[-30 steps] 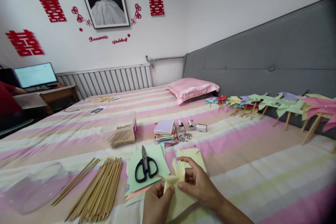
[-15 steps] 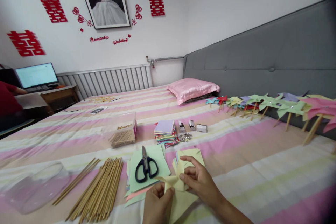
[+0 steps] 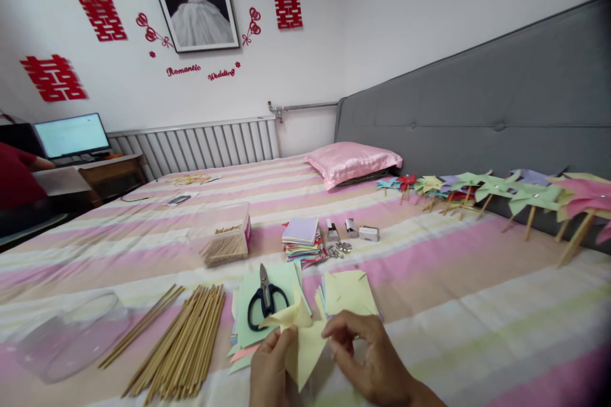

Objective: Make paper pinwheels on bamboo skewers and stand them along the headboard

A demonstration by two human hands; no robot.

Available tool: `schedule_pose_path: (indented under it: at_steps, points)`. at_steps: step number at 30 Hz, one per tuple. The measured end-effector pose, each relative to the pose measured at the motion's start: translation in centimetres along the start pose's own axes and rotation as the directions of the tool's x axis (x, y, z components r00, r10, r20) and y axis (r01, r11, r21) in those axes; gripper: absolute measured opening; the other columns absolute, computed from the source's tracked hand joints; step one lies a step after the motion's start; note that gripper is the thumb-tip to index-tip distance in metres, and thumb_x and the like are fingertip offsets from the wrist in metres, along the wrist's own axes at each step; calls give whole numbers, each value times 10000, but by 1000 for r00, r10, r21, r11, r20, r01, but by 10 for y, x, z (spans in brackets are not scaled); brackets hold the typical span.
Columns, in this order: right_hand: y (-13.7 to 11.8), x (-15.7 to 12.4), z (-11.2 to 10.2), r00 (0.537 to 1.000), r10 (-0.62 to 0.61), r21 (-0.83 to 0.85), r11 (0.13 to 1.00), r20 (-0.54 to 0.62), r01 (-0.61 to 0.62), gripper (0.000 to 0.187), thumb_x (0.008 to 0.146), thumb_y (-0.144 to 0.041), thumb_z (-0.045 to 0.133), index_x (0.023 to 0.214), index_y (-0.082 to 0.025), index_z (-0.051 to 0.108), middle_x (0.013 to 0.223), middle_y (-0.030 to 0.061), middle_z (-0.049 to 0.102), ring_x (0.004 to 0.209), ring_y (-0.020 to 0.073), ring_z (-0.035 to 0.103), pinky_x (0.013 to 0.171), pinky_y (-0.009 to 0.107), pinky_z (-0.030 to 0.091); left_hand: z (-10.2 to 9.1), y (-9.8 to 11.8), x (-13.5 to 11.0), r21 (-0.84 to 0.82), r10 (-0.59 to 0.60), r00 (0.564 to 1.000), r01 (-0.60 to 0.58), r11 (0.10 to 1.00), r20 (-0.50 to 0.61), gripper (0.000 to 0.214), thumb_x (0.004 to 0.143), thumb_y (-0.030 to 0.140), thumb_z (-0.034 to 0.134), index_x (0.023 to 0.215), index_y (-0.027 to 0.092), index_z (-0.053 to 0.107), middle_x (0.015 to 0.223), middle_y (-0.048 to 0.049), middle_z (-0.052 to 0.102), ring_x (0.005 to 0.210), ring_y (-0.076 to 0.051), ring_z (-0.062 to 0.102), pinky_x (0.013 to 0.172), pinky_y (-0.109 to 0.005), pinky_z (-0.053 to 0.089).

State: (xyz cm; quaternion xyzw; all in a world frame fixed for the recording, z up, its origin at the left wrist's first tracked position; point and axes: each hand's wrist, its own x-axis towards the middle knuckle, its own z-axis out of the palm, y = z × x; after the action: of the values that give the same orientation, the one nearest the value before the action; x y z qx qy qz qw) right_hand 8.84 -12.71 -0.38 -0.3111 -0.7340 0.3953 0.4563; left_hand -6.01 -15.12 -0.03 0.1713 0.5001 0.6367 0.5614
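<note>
A pale yellow paper pinwheel (image 3: 305, 340), partly folded, is pinched at its middle by my left hand (image 3: 273, 365), thumb on top. One blade curls over toward the scissors. At the paper's right corner, my right hand (image 3: 365, 353) has its fingers curled, thumb and index finger meeting the corner's edge. Just beyond lie a stack of yellow paper squares (image 3: 351, 292) with slits at the corners and dark-handled scissors (image 3: 267, 299) on green paper sheets (image 3: 245, 324).
Wooden sticks (image 3: 186, 343) lie left, beside a clear plastic lid (image 3: 71, 337). Farther back are a clear box (image 3: 226, 245) of short sticks, coloured paper squares (image 3: 300, 232), small boxes (image 3: 368, 233) and metal fasteners (image 3: 340, 248). Finished pinwheels (image 3: 496, 187) line the headboard. A person (image 3: 21, 178) sits far left.
My left hand has shifted slightly left with the paper, which is turned. My right hand has moved from the folded blade at the middle down to the right corner.
</note>
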Motion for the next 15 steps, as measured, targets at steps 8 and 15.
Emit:
schedule_pose_path:
  at_steps: [8, 15]
  points:
    - [5, -3, 19, 985, 6, -101, 995, 172, 12, 308, 704, -99, 514, 926, -242, 673, 716, 15, 695, 547, 142, 598, 544, 224, 449, 2, 2, -2, -95, 6, 1000, -7, 995, -13, 105, 532, 147, 706, 577, 169, 613, 519, 17, 668, 606, -180, 651, 530, -220, 476]
    - [12, -1, 22, 991, 98, -26, 995, 92, -96, 114, 694, -214, 637, 780, -222, 712, 661, 19, 701, 546, 151, 602, 522, 221, 443, 2, 3, -4, -61, 8, 1000, -10, 998, -29, 126, 516, 155, 734, 594, 142, 637, 539, -7, 667, 593, -174, 643, 524, -219, 478]
